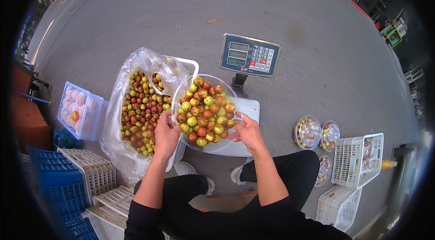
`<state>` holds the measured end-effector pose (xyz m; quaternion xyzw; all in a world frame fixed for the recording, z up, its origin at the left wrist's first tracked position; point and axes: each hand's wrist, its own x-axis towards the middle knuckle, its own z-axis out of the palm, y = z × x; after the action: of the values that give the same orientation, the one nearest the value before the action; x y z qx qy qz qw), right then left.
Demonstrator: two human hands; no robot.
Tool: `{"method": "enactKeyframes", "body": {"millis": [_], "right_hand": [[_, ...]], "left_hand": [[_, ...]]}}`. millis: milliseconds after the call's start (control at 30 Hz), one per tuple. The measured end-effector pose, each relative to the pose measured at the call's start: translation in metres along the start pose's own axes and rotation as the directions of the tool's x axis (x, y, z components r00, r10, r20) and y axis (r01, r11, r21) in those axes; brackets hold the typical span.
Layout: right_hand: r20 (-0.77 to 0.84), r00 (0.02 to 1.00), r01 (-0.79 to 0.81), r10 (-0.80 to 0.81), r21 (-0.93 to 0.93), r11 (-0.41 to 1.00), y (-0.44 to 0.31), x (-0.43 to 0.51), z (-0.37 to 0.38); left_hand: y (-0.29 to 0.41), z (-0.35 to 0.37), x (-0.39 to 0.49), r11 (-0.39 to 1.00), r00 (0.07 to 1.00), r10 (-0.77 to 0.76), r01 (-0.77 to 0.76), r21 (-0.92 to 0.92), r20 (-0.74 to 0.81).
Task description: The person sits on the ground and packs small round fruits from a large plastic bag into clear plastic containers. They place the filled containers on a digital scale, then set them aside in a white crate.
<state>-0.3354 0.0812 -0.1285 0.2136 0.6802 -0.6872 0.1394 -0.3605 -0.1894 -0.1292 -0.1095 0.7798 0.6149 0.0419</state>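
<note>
A round clear plastic tub (186, 87) filled with green and reddish-brown jujubes (207, 113) is between my hands. My left hand (168, 134) grips its left rim, and my right hand (247, 132) grips its right rim. The tub overlaps the edge of a large clear plastic bag (114, 117) of loose jujubes (144, 112), which sits in a white crate (191, 65) on the left. Partly behind the tub lies the metal platform (250, 109) of an electronic price scale, whose display and keypad head (250, 55) stands on a short post beyond.
Round tubs of jujubes (307, 132) stand on the pavement at right, beside stacked white plastic crates (345, 165). Blue crates (64, 189) and white crates (95, 172) stand lower left. A clear-blue basket (80, 111) holds net-wrapped fruit. My knees flank the space before the scale.
</note>
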Motion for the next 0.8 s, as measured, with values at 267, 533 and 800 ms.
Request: {"method": "enactKeyframes", "body": {"millis": [267,533,800], "right_hand": [[-0.114,0.968,-0.223,0.223,0.018,0.975,0.096,0.048,-0.091],[-0.135,0.951,-0.251,0.278,0.189,0.949,0.170,0.082,-0.099],[-0.469,0.871,-0.244,0.144,-0.159,0.957,0.200,0.100,-0.091]], "left_hand": [[-0.083,0.127,0.020,0.979,0.968,-0.194,0.202,-0.035,0.158],[-0.170,0.164,0.032,0.949,0.936,-0.304,0.314,-0.031,0.175],[-0.151,0.154,0.032,0.882,0.871,-0.471,0.462,0.090,0.137]]}}
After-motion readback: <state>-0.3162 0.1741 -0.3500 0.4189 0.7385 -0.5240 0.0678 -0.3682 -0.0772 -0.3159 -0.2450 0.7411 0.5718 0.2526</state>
